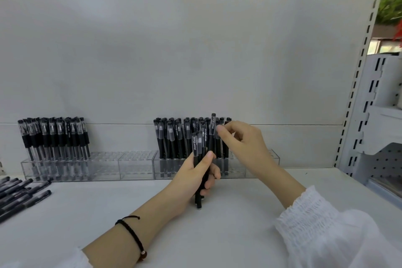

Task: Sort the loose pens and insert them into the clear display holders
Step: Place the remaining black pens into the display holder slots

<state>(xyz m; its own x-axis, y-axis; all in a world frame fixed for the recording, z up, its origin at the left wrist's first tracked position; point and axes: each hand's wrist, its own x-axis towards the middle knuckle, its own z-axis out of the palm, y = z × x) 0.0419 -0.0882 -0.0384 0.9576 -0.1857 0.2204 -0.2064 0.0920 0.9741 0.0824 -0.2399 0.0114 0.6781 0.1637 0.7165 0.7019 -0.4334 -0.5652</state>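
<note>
My left hand (196, 172) grips an upright bundle of black pens (199, 193), their lower ends just above the white shelf. My right hand (241, 139) pinches the cap end of one black pen (212, 128) that stands higher than the others in the bundle. Behind them a clear display holder (256, 165) carries several upright black pens (174, 137). A second clear holder (104, 165) to the left has several black pens (54, 137) in its left part, and its right part is bare.
Several loose black pens (19, 193) lie on the white shelf (239, 235) at the far left edge. A white back panel (195, 61) rises behind the holders. A slotted shelf upright (356, 93) and a perforated white rack (382, 163) stand at the right.
</note>
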